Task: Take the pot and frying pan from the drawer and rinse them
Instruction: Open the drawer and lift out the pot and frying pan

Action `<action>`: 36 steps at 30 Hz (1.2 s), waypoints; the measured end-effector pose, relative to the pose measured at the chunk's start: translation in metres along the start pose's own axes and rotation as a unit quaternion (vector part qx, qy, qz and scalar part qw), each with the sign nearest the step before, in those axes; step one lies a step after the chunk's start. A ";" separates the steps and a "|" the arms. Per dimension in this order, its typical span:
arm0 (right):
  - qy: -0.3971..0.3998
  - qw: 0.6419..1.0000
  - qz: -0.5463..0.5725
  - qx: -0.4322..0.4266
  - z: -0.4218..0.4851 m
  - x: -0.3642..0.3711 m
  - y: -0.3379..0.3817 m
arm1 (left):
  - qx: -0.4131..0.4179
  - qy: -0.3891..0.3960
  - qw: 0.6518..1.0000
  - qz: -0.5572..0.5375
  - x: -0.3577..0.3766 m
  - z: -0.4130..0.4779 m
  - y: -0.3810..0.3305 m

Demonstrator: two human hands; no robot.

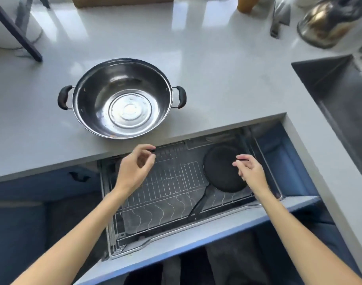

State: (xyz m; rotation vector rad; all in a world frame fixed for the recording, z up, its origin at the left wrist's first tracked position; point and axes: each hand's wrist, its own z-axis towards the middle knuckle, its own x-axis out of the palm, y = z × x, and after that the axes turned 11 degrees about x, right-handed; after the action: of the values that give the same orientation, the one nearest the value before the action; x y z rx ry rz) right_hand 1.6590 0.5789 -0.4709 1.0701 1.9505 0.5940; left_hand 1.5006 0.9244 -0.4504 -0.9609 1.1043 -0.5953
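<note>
both hands hang over the open drawer [196,235]. the left hand [134,169] has its fingers loosely curled, thumb and forefinger close together, holding nothing, just in front of the counter [217,79] edge. the right hand [251,171] is relaxed, fingers slightly bent, above the right side of the black frying pan [219,167]; whether it touches the pan i cannot tell. the pan lies flat on the drawer's wire rack [165,186], handle toward the person. the steel pot [122,99] stands upright on the counter, left of the sink [340,95].
</note>
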 end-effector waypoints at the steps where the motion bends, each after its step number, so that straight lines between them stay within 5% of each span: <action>1: -0.004 1.000 -0.009 0.017 0.001 -0.009 -0.018 | -0.024 0.063 0.998 -0.010 0.027 0.000 0.004; 4: -0.014 0.998 -0.037 0.058 0.015 -0.029 -0.059 | -0.066 0.209 0.976 -0.005 0.100 0.010 0.022; 10: 0.015 0.977 -0.135 0.165 0.108 -0.040 -0.143 | -0.159 0.315 0.935 0.028 0.243 0.047 0.091; 15: -0.010 0.963 -0.180 0.198 0.154 -0.024 -0.171 | -0.165 0.292 0.932 0.133 0.285 0.069 0.131; 22: -0.056 0.955 -0.223 0.188 0.180 -0.025 -0.193 | -0.145 0.293 0.935 0.137 0.320 0.069 0.162; 30: 0.070 0.932 -0.326 0.139 0.192 -0.032 -0.188 | -0.150 0.329 0.919 0.161 0.311 0.081 0.147; 36: 0.095 0.943 -0.292 0.127 0.171 -0.036 -0.168 | -0.126 0.310 0.932 0.141 0.281 0.086 0.130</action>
State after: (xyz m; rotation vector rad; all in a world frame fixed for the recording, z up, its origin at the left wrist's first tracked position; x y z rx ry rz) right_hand 1.7344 0.4626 -0.6697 0.5339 2.4176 0.1190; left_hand 1.6763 0.7909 -0.6837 -0.8239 1.8866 -0.5400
